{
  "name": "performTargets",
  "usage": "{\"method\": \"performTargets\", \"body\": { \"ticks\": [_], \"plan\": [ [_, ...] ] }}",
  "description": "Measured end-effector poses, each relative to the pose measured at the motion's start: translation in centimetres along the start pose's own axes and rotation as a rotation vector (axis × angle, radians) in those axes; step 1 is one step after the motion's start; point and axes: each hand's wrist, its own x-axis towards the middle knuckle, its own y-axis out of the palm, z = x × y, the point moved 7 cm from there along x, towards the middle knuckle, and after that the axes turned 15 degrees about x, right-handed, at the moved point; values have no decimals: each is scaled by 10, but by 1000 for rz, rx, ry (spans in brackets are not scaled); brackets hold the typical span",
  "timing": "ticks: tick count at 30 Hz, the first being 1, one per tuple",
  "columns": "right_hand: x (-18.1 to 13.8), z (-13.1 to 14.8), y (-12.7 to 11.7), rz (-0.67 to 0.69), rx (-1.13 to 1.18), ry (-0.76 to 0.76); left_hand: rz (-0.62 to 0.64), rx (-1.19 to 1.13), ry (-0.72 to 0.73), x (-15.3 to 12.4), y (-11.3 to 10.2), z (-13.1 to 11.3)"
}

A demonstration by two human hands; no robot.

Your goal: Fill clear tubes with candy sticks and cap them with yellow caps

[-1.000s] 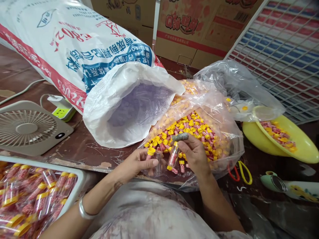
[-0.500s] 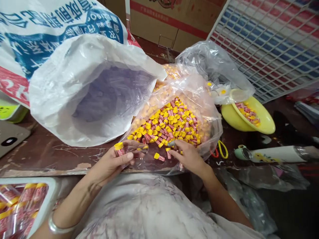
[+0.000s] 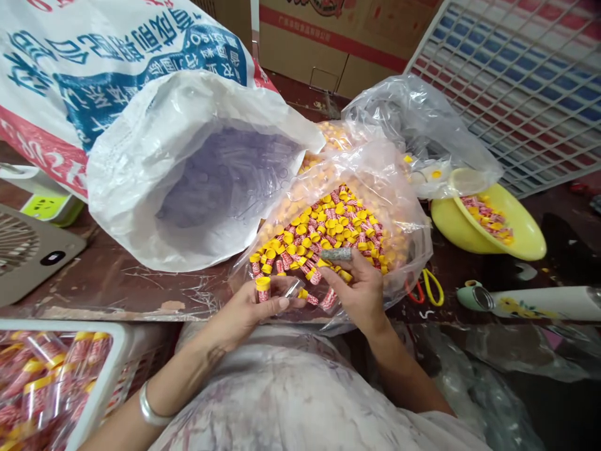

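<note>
My left hand (image 3: 244, 316) is closed round a clear plastic tube (image 3: 295, 288), held nearly level with its open end to the right. Its other end has a yellow cap (image 3: 263, 283) with red-and-white patterned contents beside it. By the tube's mouth lies a small yellow-capped vial (image 3: 310, 298). My right hand (image 3: 364, 291) reaches over the pile of small vials (image 3: 323, 228), thumb and forefinger apart. What looks like a grey wrap (image 3: 335, 254) covers the forefinger. A yellow cap shows between these fingers, apparently not gripped. The pile spills from a clear plastic bag (image 3: 404, 225).
A large white sack (image 3: 126, 207) gapes at the left, with clear tubes inside. A white basket (image 3: 119, 351) of filled tubes stands lower left, below a fan (image 3: 28, 250). At right are a yellow bowl (image 3: 530, 232), scissors (image 3: 434, 288) and a flowered bottle (image 3: 558, 304).
My right forefinger has lifted from the vials and straightened, away from the thumb. My left hand still holds the tube, now nearer the right hand. The whole view has shifted rightward.
</note>
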Motion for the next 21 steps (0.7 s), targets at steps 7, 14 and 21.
{"method": "performTargets", "body": {
  "ticks": [7,14,21],
  "plan": [
    [3,19,32,191,-62,-113,1,-40,114,-2,10,-5],
    [-6,29,49,478,-292,-220,-87,-159,204,-1,6,-5],
    [-16,30,64,360,-423,-386,-173,-258,222,0,4,-9]
  ]
}}
